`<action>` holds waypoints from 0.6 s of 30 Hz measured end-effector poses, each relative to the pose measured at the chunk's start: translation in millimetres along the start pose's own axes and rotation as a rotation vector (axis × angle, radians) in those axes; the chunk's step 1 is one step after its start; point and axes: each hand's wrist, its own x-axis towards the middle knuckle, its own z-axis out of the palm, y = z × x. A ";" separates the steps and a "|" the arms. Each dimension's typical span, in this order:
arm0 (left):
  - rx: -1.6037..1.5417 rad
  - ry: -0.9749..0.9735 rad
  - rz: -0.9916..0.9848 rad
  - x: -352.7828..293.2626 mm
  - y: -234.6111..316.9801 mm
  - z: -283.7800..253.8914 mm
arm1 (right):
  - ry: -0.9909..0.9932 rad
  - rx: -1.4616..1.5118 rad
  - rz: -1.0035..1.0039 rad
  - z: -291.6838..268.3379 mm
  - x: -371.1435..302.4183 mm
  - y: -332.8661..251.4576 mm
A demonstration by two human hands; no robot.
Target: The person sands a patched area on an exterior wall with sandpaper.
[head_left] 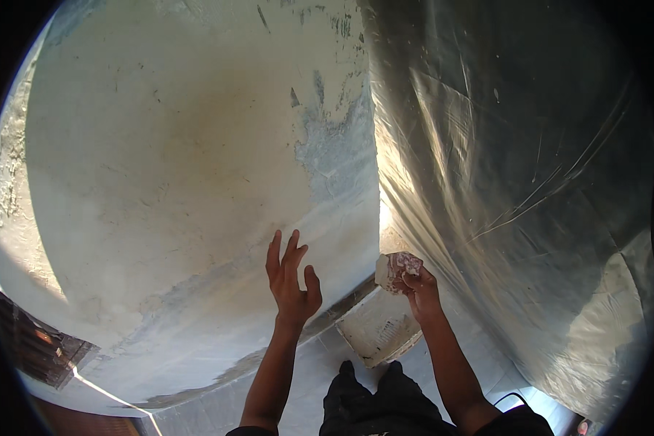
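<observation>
My left hand (292, 285) is raised before a pale plastered wall (196, 145), fingers spread, with nothing in it. Whether its fingertips touch the wall I cannot tell. In my right hand (423, 289) is a ragged, reddish piece smeared with whitish paste (394, 272), pinched between thumb and fingers. Its exact kind cannot be made out. Below it, by my feet, a shallow rectangular tray (345, 333) coated with pale residue rests on the floor.
Translucent plastic sheeting (530, 160) hangs in folds along the right side. Grey patches (338, 156) mark the wall near its right edge. Grey floor tiles (269, 396) lie below. A dark slatted opening (40, 341) shows at lower left.
</observation>
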 end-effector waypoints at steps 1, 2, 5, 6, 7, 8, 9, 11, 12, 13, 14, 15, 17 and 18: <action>0.095 0.056 0.054 20.2 -2.8 -16.0 | -0.021 0.001 -0.019 25.3 11.4 -20.7; 0.151 0.124 0.086 36.4 -8.6 -31.5 | -0.063 -0.020 -0.119 49.5 22.6 -38.1; 0.354 0.262 0.167 79.4 -18.3 -69.8 | -0.193 -0.073 -0.460 127.9 46.7 -102.1; 0.497 0.313 0.199 90.9 -20.8 -81.4 | -0.221 -0.177 -0.565 153.4 48.2 -126.5; 0.500 0.333 0.214 99.1 -24.3 -89.8 | -0.239 -0.282 -0.672 175.6 48.0 -150.2; 0.552 0.367 0.209 105.2 -29.7 -95.7 | -0.235 -0.372 -0.881 195.8 51.5 -168.2; 0.604 0.399 0.202 110.5 -35.9 -101.7 | -0.223 -0.460 -1.088 214.8 54.5 -184.3; 0.668 0.399 0.211 115.6 -48.8 -113.7 | -0.185 -0.588 -1.449 251.7 55.7 -213.8; 0.663 0.436 0.217 118.0 -53.8 -114.6 | -0.127 -0.670 -1.628 259.3 70.3 -221.0; 0.655 0.474 0.223 121.3 -60.5 -113.5 | -0.125 -0.657 -1.645 263.6 74.9 -224.2; 0.658 0.487 0.235 120.9 -65.0 -112.3 | -0.094 -0.737 -1.716 266.7 79.1 -226.4; 0.697 0.464 0.236 117.2 -67.3 -111.2 | -0.060 -0.818 -1.782 269.4 83.0 -226.4; 0.722 0.442 0.239 117.4 -68.5 -103.3 | -0.032 -0.898 -1.794 261.4 98.2 -210.1; 0.713 0.449 0.224 118.3 -67.9 -105.6 | -0.009 -0.950 -1.780 259.7 101.5 -199.0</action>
